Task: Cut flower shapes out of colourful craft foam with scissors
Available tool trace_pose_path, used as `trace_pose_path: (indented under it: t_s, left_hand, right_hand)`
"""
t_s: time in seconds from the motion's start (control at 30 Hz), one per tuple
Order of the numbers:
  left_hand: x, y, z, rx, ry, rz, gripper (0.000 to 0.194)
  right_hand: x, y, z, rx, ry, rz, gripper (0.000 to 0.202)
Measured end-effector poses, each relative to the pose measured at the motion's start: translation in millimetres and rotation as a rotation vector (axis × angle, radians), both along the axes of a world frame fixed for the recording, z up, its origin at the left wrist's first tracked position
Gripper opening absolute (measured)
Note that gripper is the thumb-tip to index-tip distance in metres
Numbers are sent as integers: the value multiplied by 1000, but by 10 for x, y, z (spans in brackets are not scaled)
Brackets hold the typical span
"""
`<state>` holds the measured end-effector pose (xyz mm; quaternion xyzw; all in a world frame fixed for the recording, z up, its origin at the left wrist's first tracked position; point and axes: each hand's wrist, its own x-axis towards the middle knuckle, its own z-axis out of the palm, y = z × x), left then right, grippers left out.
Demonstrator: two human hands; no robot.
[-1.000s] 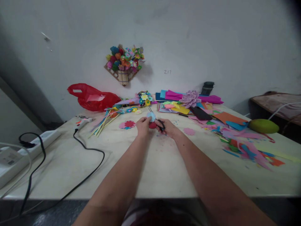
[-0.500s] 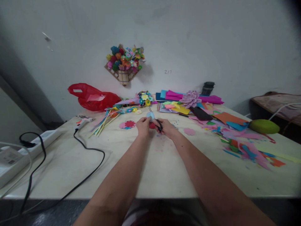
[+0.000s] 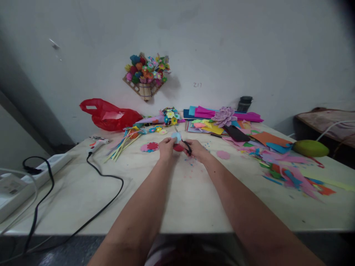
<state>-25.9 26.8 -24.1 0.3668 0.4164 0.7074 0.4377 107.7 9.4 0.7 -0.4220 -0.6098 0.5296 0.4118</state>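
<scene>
My left hand (image 3: 166, 146) pinches a small light-blue disc (image 3: 176, 137), which looks like foam or paper. In my right hand (image 3: 195, 148) is a pair of scissors (image 3: 188, 147) with black handles; the blades point up and away, close to the disc's right edge. A red piece (image 3: 178, 147) sits just below the blue disc, between my hands; whether I hold it or it lies on the table I cannot tell. Left of my hands lie overlapping pink and red-blue flower cut-outs (image 3: 152, 146). To the right is a pink scalloped cut-out (image 3: 223, 154).
Coloured sheets (image 3: 212, 128) and scraps (image 3: 294, 175) spread over the right side, near a green oval object (image 3: 310, 148). A red plastic bag (image 3: 111, 115), pale-yellow sticks (image 3: 124, 145), a glue gun (image 3: 97, 145) with a black cord and a power strip (image 3: 36, 177) occupy the left.
The blue disc shows more of its face and has shifted slightly left with my left hand. More of the red piece shows. The scissors stay beside the disc.
</scene>
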Motion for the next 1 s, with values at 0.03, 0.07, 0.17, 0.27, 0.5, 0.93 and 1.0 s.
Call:
trace_pose_path:
  t_s: [0.03, 0.07, 0.17, 0.27, 0.5, 0.93, 1.0]
  left_hand:
    - [-18, 5, 1, 3, -7, -3, 27]
    - [-39, 14, -2, 2, -13, -10, 28]
    - [-111, 60, -29, -18, -3, -47, 29]
    - [-170, 95, -56, -19, 25, -75, 33]
    - [-158, -11, 17, -20, 55, -178, 37]
    - [-139, -96, 63, -84, 207, -417, 35]
    - [-118, -125, 82, -95, 220, -458, 34]
  right_hand:
    - [4, -9, 14, -8, 1, 0, 32]
    - [10, -18, 29, -18, -1, -2, 31]
    - [43, -36, 68, -51, -21, -9, 30]
    - [105, -28, 76, -50, -23, 7, 31]
    - [226, 87, 26, -11, 24, -67, 30]
    - [228, 133, 91, 0, 277, -208, 48]
    - [227, 113, 109, 1, 266, -180, 50]
